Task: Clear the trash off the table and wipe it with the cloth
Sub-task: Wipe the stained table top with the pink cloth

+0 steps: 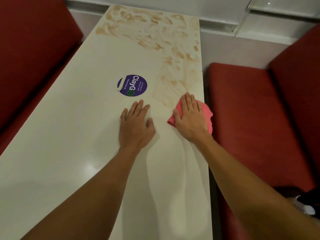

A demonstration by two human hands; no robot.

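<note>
Roughly half wiped: right hand point(189, 116) presses flat on pink cloth point(207, 115), left hand point(136, 125) flat on table point(69, 135); brown smears point(164, 40) remain at the far end.

Red upholstered bench seat point(31, 58) filled the left side. On the right, a matching red seat cushion point(251, 127) with its backrest point(297, 84) rising behind. Pale grey-mauve wall surface point(233, 47) ran between them at the far end, topped by a white ledge point(216, 13). Clear plastic or glass panel point(245, 16) far right. Dark item with white patches point(303, 203) near right, unclear. Dim, warm indoor light.
</note>
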